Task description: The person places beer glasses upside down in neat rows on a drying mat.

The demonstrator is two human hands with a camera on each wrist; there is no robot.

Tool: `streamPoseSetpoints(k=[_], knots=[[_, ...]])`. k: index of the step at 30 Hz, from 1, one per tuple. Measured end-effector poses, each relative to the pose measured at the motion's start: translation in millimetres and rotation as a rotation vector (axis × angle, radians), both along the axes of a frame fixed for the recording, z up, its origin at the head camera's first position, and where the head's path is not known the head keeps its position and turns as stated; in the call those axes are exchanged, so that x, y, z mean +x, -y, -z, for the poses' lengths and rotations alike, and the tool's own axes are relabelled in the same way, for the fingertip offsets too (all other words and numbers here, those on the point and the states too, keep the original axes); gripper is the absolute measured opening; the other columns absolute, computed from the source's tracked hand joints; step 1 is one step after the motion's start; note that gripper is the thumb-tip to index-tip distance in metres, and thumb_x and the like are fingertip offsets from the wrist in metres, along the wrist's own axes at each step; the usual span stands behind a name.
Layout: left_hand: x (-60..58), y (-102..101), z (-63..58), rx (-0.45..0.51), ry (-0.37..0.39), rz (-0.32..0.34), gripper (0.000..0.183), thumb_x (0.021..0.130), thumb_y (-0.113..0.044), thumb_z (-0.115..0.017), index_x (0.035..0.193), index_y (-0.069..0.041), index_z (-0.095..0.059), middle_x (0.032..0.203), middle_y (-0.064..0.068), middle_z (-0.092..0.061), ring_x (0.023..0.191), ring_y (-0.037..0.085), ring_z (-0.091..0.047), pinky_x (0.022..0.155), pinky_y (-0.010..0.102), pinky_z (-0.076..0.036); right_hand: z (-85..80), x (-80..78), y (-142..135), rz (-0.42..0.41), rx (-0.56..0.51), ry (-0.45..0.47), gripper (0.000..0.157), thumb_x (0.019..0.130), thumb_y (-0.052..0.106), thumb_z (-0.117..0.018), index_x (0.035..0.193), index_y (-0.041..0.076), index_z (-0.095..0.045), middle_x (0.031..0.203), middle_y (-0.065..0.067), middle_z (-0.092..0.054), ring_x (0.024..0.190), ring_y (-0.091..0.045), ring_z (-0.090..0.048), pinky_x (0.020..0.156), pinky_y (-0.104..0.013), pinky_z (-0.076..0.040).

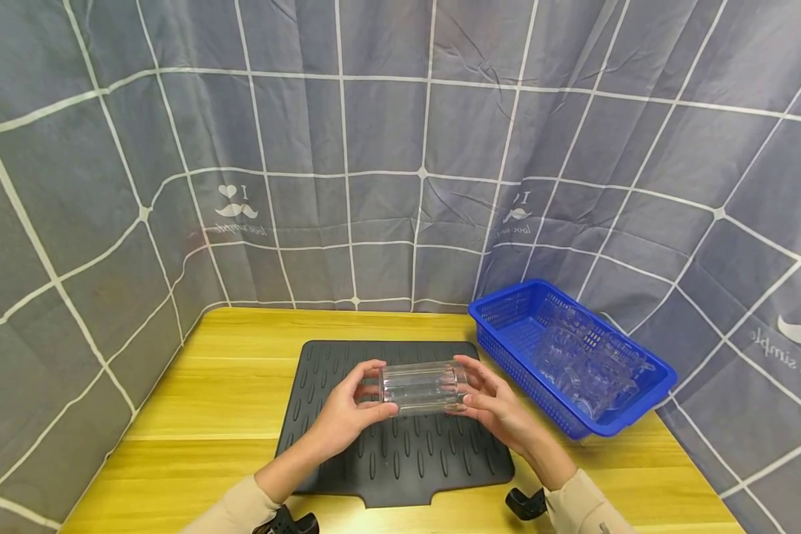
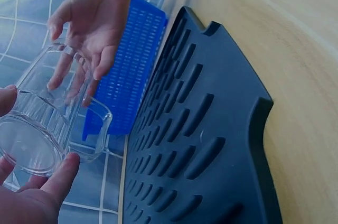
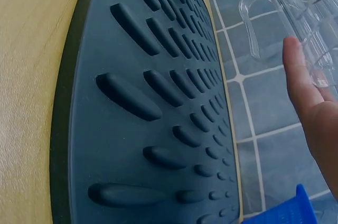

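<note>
A clear glass mug (image 1: 419, 389) lies on its side in the air over a black ribbed mat (image 1: 323, 363). My left hand (image 1: 344, 412) grips its base end, thumb in front and fingers behind. At the other end my right hand (image 1: 502, 412) holds the mug around the rim, fingers and thumb spread about it. In the left wrist view the thick round bottom of the mug (image 2: 39, 113) faces the camera, and its handle (image 2: 100, 129) points away from the palms. The right wrist view shows the same handle (image 3: 248, 28) beside the right thumb.
A blue perforated basket (image 1: 527, 386) stands at the right, with several clear glass items (image 1: 590, 363) inside. The mat lies on a yellow wooden table (image 1: 200, 415). Grey checked curtain (image 1: 387, 208) encloses the back and sides.
</note>
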State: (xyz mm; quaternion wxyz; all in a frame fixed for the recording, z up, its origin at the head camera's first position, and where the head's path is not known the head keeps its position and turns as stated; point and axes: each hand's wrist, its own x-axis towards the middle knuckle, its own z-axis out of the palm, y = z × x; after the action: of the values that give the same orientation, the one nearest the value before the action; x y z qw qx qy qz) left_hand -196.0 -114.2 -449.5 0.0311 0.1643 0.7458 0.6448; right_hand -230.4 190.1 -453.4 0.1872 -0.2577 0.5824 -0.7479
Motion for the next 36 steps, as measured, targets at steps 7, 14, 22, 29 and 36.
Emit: streamPoseSetpoints(k=[7,14,22,29,36], knots=[[-0.4,2,-3.9,-0.041,-0.015,-0.019,0.065,0.088,-0.021,-0.08,0.144,-0.027,-0.048,0.143,0.012,-0.049,0.123,0.031,-0.057,0.085,0.028,-0.056,-0.6,1.4,-2,0.011,0.08,0.01,0.067,0.1,-0.004,-0.048,0.16,0.009,-0.022,0.157,-0.022,-0.033,0.136,-0.021,-0.049,0.102,-0.036,-0.05],[-1.2,4,-7.7,-0.075,-0.014,-0.052,0.065,0.087,-0.025,-0.081,0.144,-0.031,-0.05,0.144,0.01,-0.049,0.124,0.029,-0.056,0.088,0.033,-0.056,-0.8,3.0,-4,-0.009,0.068,-0.026,0.067,0.1,-0.006,-0.048,0.16,0.004,-0.018,0.158,-0.021,-0.031,0.138,-0.021,-0.046,0.104,-0.035,-0.05],[-4.4,15,-15.1,-0.123,-0.083,-0.074,0.064,0.089,-0.028,-0.079,0.146,-0.027,-0.05,0.143,0.008,-0.05,0.124,0.033,-0.056,0.091,0.038,-0.055,-0.1,4.8,-8,-0.018,0.063,-0.065,0.064,0.102,-0.002,-0.05,0.159,0.003,-0.022,0.158,-0.033,-0.023,0.143,-0.033,-0.041,0.104,-0.039,-0.051],[-11.2,26,-24.0,-0.149,-0.13,-0.1,0.065,0.088,-0.029,-0.08,0.146,-0.024,-0.05,0.138,0.008,-0.053,0.122,0.031,-0.058,0.097,0.042,-0.054,-2.2,9.0,-10,-0.019,0.14,-0.068,0.063,0.102,0.004,-0.054,0.158,0.005,-0.026,0.159,-0.027,-0.027,0.147,-0.04,-0.033,0.105,-0.042,-0.05],[-18.6,35,-34.1,-0.2,-0.166,-0.135,0.067,0.087,-0.032,-0.08,0.147,-0.024,-0.05,0.139,0.008,-0.053,0.118,0.028,-0.059,0.099,0.046,-0.053,-4.2,10.6,-10,0.044,0.293,-0.14,0.064,0.099,0.007,-0.062,0.156,0.008,-0.034,0.158,-0.021,-0.035,0.145,-0.05,-0.03,0.104,-0.039,-0.05]])
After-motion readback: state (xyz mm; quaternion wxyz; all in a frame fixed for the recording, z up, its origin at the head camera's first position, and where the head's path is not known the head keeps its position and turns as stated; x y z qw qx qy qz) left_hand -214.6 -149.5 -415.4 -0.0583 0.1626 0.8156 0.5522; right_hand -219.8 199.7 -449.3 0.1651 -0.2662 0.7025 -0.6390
